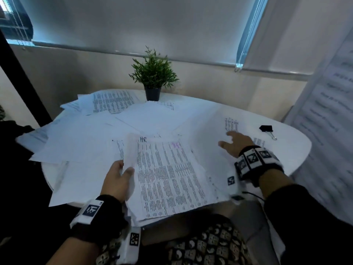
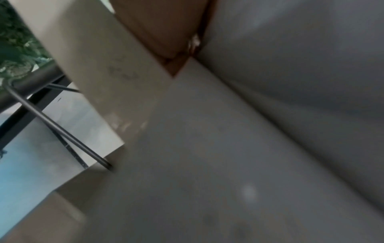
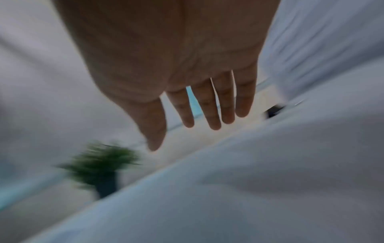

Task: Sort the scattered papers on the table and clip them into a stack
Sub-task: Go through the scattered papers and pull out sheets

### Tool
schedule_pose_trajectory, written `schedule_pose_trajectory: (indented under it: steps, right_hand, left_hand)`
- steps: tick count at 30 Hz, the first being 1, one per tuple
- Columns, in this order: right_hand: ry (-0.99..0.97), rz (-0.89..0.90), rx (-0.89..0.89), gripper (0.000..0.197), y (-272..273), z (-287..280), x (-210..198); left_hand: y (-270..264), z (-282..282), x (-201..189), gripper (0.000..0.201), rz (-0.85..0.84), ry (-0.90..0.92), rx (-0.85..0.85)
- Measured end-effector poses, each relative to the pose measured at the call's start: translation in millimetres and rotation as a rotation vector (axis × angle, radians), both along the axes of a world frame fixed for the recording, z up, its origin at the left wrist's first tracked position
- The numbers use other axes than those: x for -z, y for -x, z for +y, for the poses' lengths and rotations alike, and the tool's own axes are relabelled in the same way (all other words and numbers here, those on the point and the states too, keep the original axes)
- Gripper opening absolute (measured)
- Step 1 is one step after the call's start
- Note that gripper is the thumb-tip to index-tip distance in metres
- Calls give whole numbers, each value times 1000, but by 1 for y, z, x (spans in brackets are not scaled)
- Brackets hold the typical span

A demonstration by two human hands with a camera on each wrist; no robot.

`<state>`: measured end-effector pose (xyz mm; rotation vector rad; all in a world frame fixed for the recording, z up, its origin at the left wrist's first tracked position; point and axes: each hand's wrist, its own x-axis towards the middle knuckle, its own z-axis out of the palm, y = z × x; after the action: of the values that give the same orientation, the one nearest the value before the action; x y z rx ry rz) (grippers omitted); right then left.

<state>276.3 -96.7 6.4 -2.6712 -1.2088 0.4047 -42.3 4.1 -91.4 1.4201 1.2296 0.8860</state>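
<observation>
My left hand (image 1: 122,174) grips the left edge of a gathered stack of printed papers (image 1: 168,178), topped by a sheet marked "HR", near the table's front edge. From the left wrist view, only the pale undersides of those sheets (image 2: 207,148) and a bit of the hand (image 2: 162,24) show. My right hand (image 1: 232,143) stretches out flat, fingers straight, over a loose sheet (image 1: 231,124) with a small printed block at the right. The right wrist view is blurred, with that hand (image 3: 187,98) spread above white paper. A black binder clip (image 1: 266,128) lies further right, apart from both hands.
Several loose white sheets (image 1: 80,138) cover the round white table (image 1: 294,150), some overhanging its left edge. A small potted plant (image 1: 153,77) stands at the back centre. A large printed panel (image 1: 328,104) leans at the right. My lap sits below the front edge.
</observation>
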Motion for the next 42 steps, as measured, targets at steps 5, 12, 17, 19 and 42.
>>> schedule_pose_trajectory:
  steps: [5, 12, 17, 19, 42]
  right_hand:
    - [330, -27, 78, 139, -87, -24, 36]
    - [164, -93, 119, 67, -89, -32, 22]
    - [166, 7, 173, 70, -81, -44, -17]
    - [94, -19, 163, 73, -58, -47, -48]
    - [439, -66, 48, 140, -77, -19, 36]
  left_hand:
    - [-1, -2, -3, 54, -146, 10, -24]
    - [-1, -7, -6, 74, -70, -98, 101]
    - [-1, -8, -11, 31, -160, 38, 106]
    - [-1, -10, -11, 30, -177, 47, 88]
    - [2, -7, -5, 45, -342, 134, 55]
